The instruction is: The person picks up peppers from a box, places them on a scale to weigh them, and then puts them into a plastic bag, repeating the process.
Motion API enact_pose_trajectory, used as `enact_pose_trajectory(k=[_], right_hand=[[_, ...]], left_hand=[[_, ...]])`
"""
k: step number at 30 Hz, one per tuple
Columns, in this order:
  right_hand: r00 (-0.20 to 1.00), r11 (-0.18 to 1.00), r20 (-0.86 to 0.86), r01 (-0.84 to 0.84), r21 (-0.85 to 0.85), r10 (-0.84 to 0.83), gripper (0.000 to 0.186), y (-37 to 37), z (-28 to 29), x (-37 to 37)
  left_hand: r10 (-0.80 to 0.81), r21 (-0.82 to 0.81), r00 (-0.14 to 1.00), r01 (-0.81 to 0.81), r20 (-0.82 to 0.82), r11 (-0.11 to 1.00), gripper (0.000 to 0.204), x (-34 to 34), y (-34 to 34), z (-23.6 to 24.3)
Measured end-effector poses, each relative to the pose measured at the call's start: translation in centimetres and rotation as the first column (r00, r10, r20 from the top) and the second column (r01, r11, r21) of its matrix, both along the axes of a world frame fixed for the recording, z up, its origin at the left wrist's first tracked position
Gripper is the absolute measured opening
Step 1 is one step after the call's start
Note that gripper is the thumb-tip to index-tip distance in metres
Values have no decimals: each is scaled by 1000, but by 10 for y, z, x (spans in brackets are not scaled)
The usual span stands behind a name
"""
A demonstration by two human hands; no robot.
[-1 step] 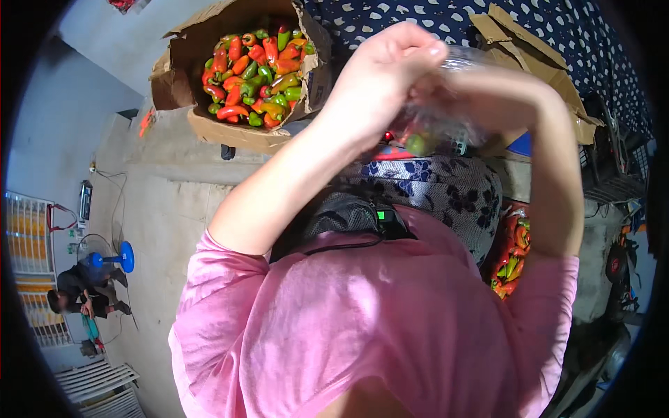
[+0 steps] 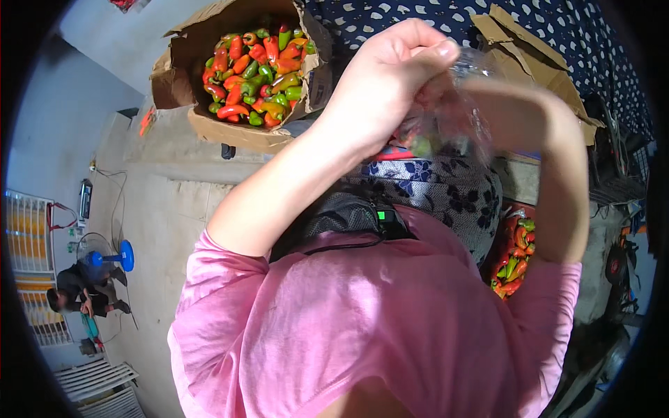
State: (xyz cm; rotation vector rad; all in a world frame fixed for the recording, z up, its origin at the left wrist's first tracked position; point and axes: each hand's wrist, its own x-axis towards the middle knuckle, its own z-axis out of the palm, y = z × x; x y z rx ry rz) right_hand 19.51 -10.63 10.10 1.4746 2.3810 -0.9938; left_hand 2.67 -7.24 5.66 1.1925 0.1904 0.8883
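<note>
I have the left hand (image 2: 390, 76) at the upper centre, thumb and fingers pinched on a transparent plastic bag (image 2: 479, 132). The right hand (image 2: 481, 101), just beside it, is blurred and partly behind the film; I cannot tell whether its fingers are closed. The bag hangs below the 2 raised hands, above the floral cushion (image 2: 446, 188). I judge that the high pinch lets the thin film hang loose instead of bunching on the lap. A green shape shows low at the film, but I cannot tell whether it lies inside or behind.

In the upper left, a cardboard box (image 2: 226, 136) holds red and green peppers (image 2: 254, 76), its flaps spread; that probably leaves its mouth easy to reach into. A 2nd batch of peppers (image 2: 517, 254) sits right of centre, beside the right arm, which crowds my view of it.

At the upper right, torn cardboard (image 2: 536, 59) lies on a spotted dark cloth (image 2: 390, 12), with a black crate (image 2: 617, 177) below it. The hands and film block what lies behind them. Far left, I see 1 other person (image 2: 73, 285) near a blue fan (image 2: 125, 256), well apart.
</note>
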Motion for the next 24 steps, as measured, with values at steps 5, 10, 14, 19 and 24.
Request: enact_pose_trajectory(k=[5,10,14,19,24], right_hand=[[698,946,-709,289,143,-106,44,-88,-57,45],[785,793,-595,249,556,170,94,-68,-99,58],[707,856,-673,191,480,219,94,-61,-188,-4],[-80,949,-946,-73,-308,-313,65,-52,-202,-38],[746,981,-651,196,14,-140,35,-34,-204,-14]], left_hand=[[-109,-52,967,124,231,991,9,-20,9,1],[-158,-219,966,203,206,955,9,-28,-29,-13],[-157,-238,974,194,166,952,13,-22,-48,-18],[-104,171,974,140,-204,975,9,-47,-55,-18],[-40,297,988,84,-150,951,90,-66,2,-96]])
